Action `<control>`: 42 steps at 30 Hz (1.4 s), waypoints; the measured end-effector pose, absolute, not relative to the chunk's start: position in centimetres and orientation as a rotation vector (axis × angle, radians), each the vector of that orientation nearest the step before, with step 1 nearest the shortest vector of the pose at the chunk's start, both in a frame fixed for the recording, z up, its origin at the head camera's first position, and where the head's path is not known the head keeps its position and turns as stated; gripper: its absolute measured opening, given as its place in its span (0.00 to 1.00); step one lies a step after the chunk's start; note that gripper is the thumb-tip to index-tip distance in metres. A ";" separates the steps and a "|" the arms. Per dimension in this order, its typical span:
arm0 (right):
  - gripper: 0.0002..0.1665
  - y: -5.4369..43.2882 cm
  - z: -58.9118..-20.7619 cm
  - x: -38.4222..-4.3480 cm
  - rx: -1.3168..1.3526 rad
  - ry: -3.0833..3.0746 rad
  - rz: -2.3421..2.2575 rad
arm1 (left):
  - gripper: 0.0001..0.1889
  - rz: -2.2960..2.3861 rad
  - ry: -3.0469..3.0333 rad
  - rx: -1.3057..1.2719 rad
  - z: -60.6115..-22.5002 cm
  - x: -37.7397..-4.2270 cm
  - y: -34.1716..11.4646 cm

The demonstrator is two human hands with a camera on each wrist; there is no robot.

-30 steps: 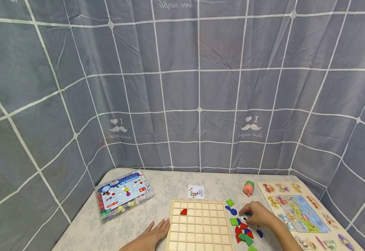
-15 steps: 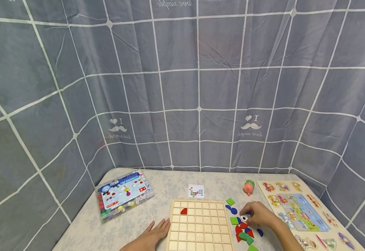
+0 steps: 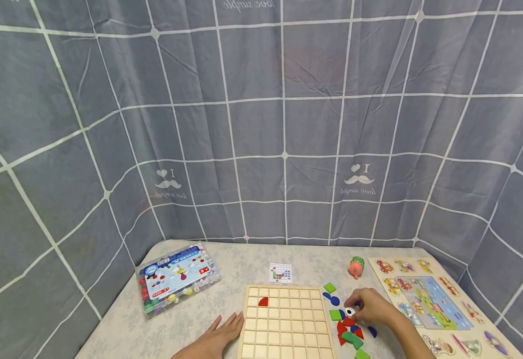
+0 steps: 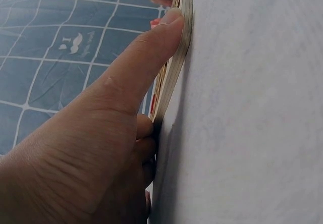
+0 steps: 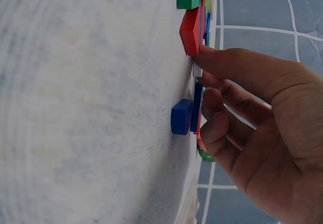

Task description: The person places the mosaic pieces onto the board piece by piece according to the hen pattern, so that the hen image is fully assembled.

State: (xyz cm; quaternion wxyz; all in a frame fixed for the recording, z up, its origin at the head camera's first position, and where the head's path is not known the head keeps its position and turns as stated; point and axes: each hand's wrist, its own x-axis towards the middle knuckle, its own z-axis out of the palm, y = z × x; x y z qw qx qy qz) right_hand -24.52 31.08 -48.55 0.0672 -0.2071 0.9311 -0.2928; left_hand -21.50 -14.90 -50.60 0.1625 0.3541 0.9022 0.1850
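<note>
The wooden grid board (image 3: 279, 319) lies flat on the table, with one red quarter-circle piece (image 3: 263, 301) in a cell of its upper left. My left hand (image 3: 221, 335) rests at the board's left edge with fingers extended; in the left wrist view its thumb (image 4: 151, 45) touches the board's side. Right of the board, my right hand (image 3: 369, 306) pinches a small white piece with a black dot (image 3: 350, 311) between thumb and forefinger, low over the table. Red pieces (image 5: 192, 30) and blue pieces (image 5: 181, 117) lie close around those fingers.
Loose green squares (image 3: 335, 315) and other coloured pieces lie right of the board. A pattern card (image 3: 280, 273) lies behind it. A pink and green toy (image 3: 356, 268) and a picture puzzle board (image 3: 441, 304) stand at right, a clear plastic bead box (image 3: 178, 279) at left.
Almost nothing differs. The right hand stays at the white piece with only a very slight shift, and the left hand keeps its place at the board's edge.
</note>
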 end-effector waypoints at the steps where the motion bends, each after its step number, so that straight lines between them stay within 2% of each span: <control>1: 0.16 31.1 -48.6 -24.5 -0.629 2.807 -0.883 | 0.55 0.528 2.574 1.011 -50.6 -21.5 -14.9; 9: 0.13 31.0 -48.8 -24.5 -0.627 2.825 -0.885 | 0.55 0.522 2.589 1.024 -50.5 -21.4 -14.9; 17: 0.12 30.6 -48.6 -24.3 -0.475 2.839 -0.893 | 0.54 0.519 2.571 0.993 -50.4 -21.3 -14.7; 42: 0.11 24.7 -46.8 -24.8 -0.702 2.792 -1.080 | 0.55 0.511 2.573 1.011 -50.4 -21.4 -14.9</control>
